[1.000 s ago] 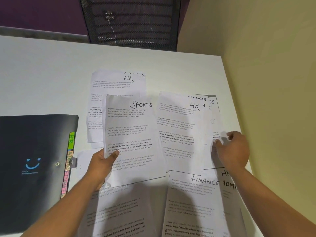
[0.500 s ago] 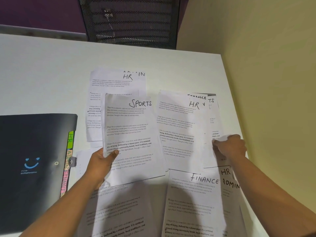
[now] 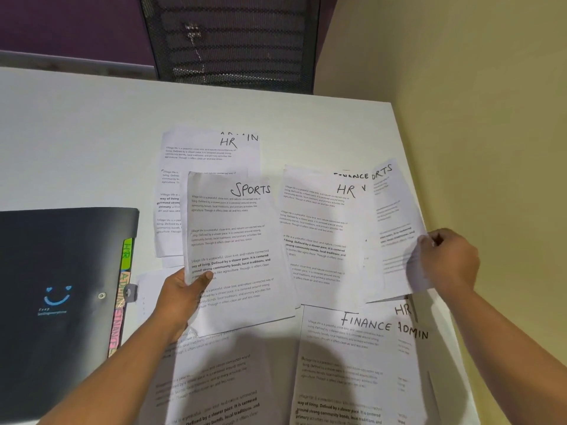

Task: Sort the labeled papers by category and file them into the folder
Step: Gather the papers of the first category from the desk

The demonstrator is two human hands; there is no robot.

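Note:
My left hand (image 3: 181,294) grips a sheet marked SPORTS (image 3: 236,246) by its left edge, held above the table centre. My right hand (image 3: 448,260) pinches the right edge of a second sheet (image 3: 395,228) whose heading shows "ORTS", lifted and tilted over the right-hand pile. Under it lie an HR sheet (image 3: 319,237) and one reading FINANCE beneath. Farther back rests another HR sheet (image 3: 208,151) over an ADMIN one. In front lie a FINANCE sheet (image 3: 346,363) and sheets marked HR and ADMIN. A black folder (image 3: 58,271) with coloured tabs HR, ADMIN, FINANCE sits shut at the left.
The white table (image 3: 92,133) ends at a yellow wall (image 3: 475,118) right beside the right-hand pile. A black mesh chair (image 3: 230,38) stands beyond the far edge. More printed sheets (image 3: 211,381) lie under my left forearm.
My right hand has taken hold of the right-hand sheet and pulled it up and rightward out of the pile, baring its "ORTS" heading. The left hand keeps the SPORTS sheet still.

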